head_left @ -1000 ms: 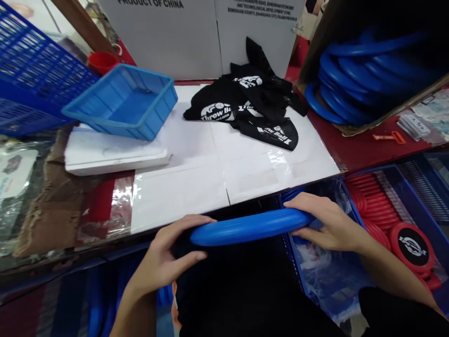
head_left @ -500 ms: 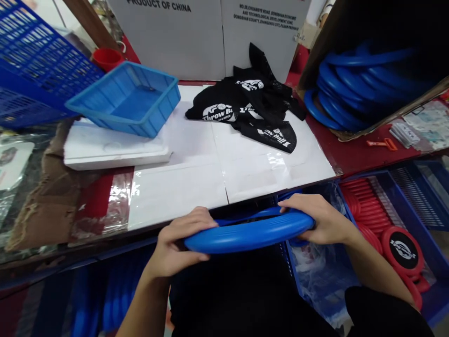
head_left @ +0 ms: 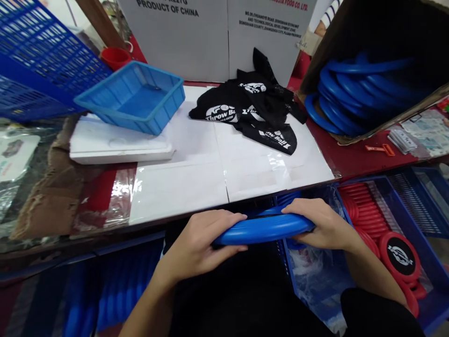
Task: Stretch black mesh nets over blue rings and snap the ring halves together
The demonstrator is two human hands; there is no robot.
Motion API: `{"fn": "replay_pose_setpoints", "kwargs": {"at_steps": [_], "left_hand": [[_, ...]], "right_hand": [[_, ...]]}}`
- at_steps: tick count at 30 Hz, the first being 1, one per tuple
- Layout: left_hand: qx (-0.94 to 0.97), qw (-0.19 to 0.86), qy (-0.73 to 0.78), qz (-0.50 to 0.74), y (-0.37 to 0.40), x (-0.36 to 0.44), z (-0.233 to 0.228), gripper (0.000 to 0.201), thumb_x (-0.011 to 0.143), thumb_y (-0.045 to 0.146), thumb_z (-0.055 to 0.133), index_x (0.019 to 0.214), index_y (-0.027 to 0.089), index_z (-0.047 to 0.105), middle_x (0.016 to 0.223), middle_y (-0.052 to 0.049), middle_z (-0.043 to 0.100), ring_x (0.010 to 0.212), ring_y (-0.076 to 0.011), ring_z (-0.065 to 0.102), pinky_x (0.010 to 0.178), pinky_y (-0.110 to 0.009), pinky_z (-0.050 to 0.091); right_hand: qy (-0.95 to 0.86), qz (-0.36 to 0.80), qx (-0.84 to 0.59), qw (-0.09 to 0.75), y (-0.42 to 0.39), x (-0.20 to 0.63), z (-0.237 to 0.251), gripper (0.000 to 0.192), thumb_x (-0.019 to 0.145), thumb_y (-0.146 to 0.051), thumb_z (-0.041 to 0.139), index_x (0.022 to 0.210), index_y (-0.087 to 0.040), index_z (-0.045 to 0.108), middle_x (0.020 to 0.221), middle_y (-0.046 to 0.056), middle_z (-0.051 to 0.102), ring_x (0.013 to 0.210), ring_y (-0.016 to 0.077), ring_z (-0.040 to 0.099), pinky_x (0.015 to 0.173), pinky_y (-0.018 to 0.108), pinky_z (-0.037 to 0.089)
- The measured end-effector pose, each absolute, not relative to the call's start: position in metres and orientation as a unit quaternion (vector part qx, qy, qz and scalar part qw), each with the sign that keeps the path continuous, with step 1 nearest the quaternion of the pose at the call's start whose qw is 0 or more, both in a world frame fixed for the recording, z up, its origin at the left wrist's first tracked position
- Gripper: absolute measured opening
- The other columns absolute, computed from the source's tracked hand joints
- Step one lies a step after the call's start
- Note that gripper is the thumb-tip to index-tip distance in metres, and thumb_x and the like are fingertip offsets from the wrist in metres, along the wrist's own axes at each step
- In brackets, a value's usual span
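While our left hand [head_left: 199, 241] now sits nearer our right hand [head_left: 324, 224] than before, both grip the blue ring [head_left: 268, 229] just off the table's [head_left: 182, 187] front edge, so handling remains two-handed.

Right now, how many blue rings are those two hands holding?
1: the blue ring, gripped at one side by the left hand and at the other by the right hand. Other blue rings lie in the box, where some may be hidden.
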State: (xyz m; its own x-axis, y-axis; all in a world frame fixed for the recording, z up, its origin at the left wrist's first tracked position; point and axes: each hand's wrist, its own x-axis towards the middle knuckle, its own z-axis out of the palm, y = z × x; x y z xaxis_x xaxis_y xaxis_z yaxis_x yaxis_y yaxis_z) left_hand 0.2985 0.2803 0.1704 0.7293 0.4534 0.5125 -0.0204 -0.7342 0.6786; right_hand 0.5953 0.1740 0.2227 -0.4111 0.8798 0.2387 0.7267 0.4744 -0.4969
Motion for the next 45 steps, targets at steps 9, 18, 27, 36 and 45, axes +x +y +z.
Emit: {"fn": "replay_pose_setpoints", "kwargs": {"at_steps": [9,18,27,36,45], "left_hand": [[0.736,0.482,0.104,0.464,0.298,0.255,0.116,0.031,0.095,0.047,0.079,0.112,0.02,0.077,0.08,-0.009,0.077,0.076,-0.0257,0.075,0.069,-0.041,0.066],[0.867,0.371,0.169,0.286,0.271,0.286,0.165,0.032,0.099,0.04,0.078,0.123,0.02,0.071,0.098,-0.005,0.081,0.082,-0.0194,0.078,0.077,-0.028,0.062],[0.847,0.321,0.086,0.415,0.281,0.284,0.142,0.036,0.102,0.042,0.073,0.13,0.019,0.072,0.085,-0.005,0.077,0.07,-0.0188,0.072,0.065,-0.029,0.058],[0.874,0.342,0.153,0.309,0.268,0.302,0.134,0.03,0.098,0.022,0.071,0.128,0.018,0.069,0.105,-0.008,0.081,0.088,-0.0207,0.08,0.079,-0.029,0.062],[0.868,0.249,0.153,0.4,0.258,0.281,0.144,0.021,0.106,0.031,0.064,0.12,0.017,0.07,0.09,-0.008,0.08,0.072,-0.0206,0.075,0.067,-0.031,0.059]], "right_hand": [[-0.815,0.255,-0.437,0.283,0.177,0.634,0.195,0.025,0.091,-0.026,0.068,0.115,-0.019,0.067,0.1,0.007,0.076,0.09,0.0221,0.073,0.081,0.036,0.06],[-0.859,0.178,-0.418,0.238,0.179,0.596,0.204,0.04,0.098,-0.024,0.067,0.137,-0.02,0.061,0.101,0.006,0.079,0.083,0.0188,0.075,0.075,0.029,0.057],[-0.836,0.187,-0.457,0.24,0.168,0.614,0.202,0.053,0.098,-0.023,0.068,0.15,-0.023,0.055,0.113,0.009,0.079,0.101,0.0234,0.077,0.092,0.037,0.061],[-0.856,0.078,-0.466,0.21,0.166,0.594,0.197,0.031,0.101,-0.021,0.062,0.131,-0.016,0.064,0.095,0.006,0.079,0.077,0.0201,0.074,0.07,0.031,0.056],[-0.867,0.045,-0.451,0.207,0.178,0.6,0.2,0.044,0.108,-0.034,0.06,0.148,-0.016,0.057,0.113,0.014,0.078,0.097,0.0272,0.075,0.082,0.041,0.061]]}}
